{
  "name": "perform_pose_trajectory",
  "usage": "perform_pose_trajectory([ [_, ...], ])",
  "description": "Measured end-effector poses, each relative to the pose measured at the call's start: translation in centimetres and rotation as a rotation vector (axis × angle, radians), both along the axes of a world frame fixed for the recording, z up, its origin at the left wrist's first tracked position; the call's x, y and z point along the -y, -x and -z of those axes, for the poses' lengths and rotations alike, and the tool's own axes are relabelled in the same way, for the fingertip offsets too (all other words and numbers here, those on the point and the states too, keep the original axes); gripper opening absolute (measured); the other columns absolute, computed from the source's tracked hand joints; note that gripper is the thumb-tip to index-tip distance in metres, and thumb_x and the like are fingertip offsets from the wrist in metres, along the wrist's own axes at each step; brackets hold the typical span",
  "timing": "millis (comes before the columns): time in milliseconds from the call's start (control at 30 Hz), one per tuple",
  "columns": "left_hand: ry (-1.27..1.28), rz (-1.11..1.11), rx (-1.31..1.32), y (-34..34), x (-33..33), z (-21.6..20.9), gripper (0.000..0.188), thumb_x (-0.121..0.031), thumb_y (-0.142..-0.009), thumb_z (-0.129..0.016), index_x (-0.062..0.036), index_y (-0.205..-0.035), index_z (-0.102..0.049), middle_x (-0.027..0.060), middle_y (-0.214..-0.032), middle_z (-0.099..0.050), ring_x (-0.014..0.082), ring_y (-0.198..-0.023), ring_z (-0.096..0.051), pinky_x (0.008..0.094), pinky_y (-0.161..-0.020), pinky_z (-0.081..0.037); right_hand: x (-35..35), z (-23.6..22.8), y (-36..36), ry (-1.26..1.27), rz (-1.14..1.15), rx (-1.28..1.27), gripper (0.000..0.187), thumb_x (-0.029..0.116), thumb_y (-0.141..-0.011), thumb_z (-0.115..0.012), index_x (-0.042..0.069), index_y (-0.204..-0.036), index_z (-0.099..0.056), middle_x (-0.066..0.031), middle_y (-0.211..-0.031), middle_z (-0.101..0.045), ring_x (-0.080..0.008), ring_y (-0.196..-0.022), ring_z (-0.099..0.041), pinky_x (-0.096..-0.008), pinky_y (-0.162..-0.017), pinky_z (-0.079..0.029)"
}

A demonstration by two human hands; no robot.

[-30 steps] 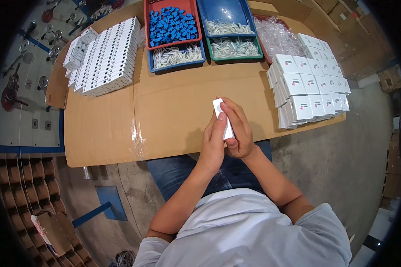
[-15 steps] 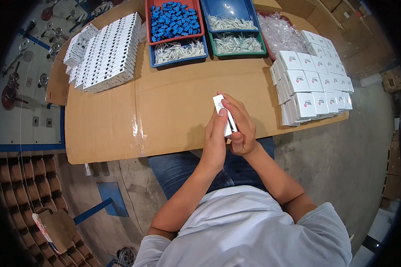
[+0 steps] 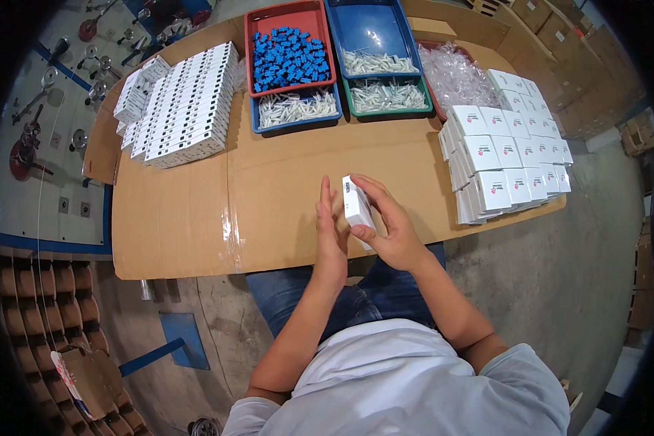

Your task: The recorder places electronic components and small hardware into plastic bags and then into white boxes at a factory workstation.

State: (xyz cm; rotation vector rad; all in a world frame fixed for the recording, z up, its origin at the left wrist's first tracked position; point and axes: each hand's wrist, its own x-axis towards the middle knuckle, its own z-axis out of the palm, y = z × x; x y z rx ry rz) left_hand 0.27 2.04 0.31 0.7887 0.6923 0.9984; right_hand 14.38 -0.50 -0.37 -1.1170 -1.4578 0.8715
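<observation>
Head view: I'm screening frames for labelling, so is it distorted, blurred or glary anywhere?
Head view: strong fisheye, table edges bow, black corners; hands and small white box sharp; mild glare on the tape strip; lighting even, shadows soft.

Small white box [image 3: 357, 203], oblong, with a dark mark near its upper end; held over the bench between both hands: right hand [image 3: 389, 229] grips it, left hand [image 3: 332, 229] flat against its side.

Stack of finished white boxes [image 3: 505, 149] at right end of the bench, in tidy rows, each with a small red mark on its face.

Rows of flat white cartons [image 3: 178, 109] at far left, dark marks along their edges.

Brown cardboard cartons [image 3: 559, 29] beyond the bench, upper right.
</observation>
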Motion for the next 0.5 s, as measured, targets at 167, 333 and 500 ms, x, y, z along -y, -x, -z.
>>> perform_pose_trajectory([
  [167, 0.419, 0.283, 0.077, 1.4, 0.0, -0.9, 0.058, -0.058, -0.108, -0.039, -0.0135, -0.144, -0.047, 0.0057, -0.13, -0.06, 0.0183, -0.12, -0.06, 0.0381, -0.101, -0.05, 0.2, -0.1, 0.1, -0.116, -0.01, 0.169, 0.062, 0.032, -0.095, -0.072, 0.002, -0.146, -0.052, -0.023, -0.15, -0.046, -0.0384, -0.136, -0.049, -0.044, -0.112, -0.041],
  [333, 0.387, 0.205, 0.048, 0.7, 0.6, -1.0, 0.054, -0.053, -0.108, -0.043, -0.0117, -0.143, -0.048, 0.0051, -0.128, -0.06, 0.0169, -0.118, -0.06, 0.0358, -0.099, -0.05, -0.4, 0.6, -0.1, -0.222, 0.029, 0.296, 0.062, 0.042, -0.098, -0.066, 0.002, -0.143, -0.055, -0.0245, -0.147, -0.047, -0.0419, -0.13, -0.052, -0.0449, -0.108, -0.044],
  [500, 0.339, 0.186, 0.066, 0.5, 1.1, -0.8, 0.053, -0.051, -0.108, -0.046, -0.0109, -0.141, -0.049, 0.0041, -0.125, -0.061, 0.0161, -0.116, -0.061, 0.0329, -0.098, -0.05, -0.2, 0.8, -0.1, -0.317, 0.045, 0.326, 0.059, 0.045, -0.099, -0.063, 0.001, -0.139, -0.06, -0.0264, -0.144, -0.049, -0.0428, -0.127, -0.054, -0.0463, -0.105, -0.046],
])
